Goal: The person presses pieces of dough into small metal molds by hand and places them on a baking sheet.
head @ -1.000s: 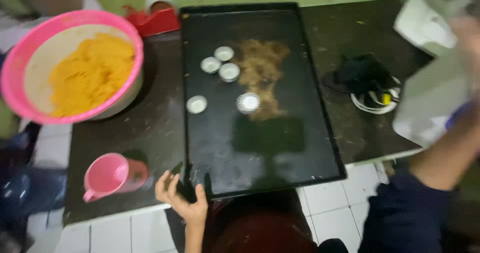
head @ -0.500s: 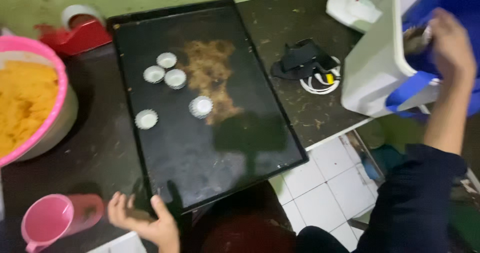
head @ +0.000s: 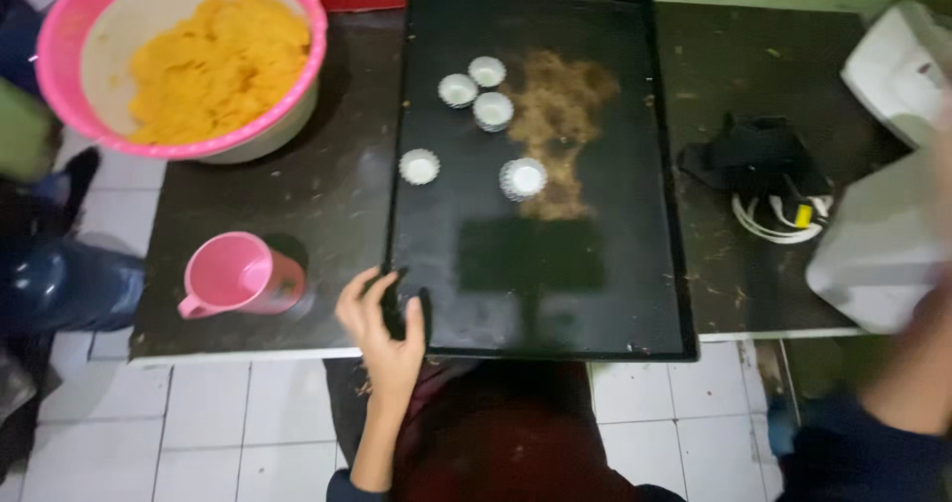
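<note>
My left hand [head: 382, 328] grips the near left corner of a large black baking tray [head: 555, 284] lying on a dark table [head: 327, 204]. Several small white paper cups [head: 476, 95] stand on the tray's far half, beside a patch of brown crumbs [head: 560, 115]. At the right edge of the head view my right hand [head: 932, 313] is badly blurred. It lies against a white container [head: 873, 254] that overhangs the table's right end, and it seems to hold it. A dark blue sleeve covers that arm.
A pink bowl [head: 59, 26] of yellow dough [head: 208, 61] stands at the far left, with a pink mug [head: 238, 276] near the front edge. A black bundle [head: 759, 155] and a coiled white cable [head: 783, 219] lie right of the tray. White tiled floor lies below.
The view has swung left, bringing the pink bowl and the mug back in. The white container has dropped lower at the right edge. My left hand stays on the tray's corner.
</note>
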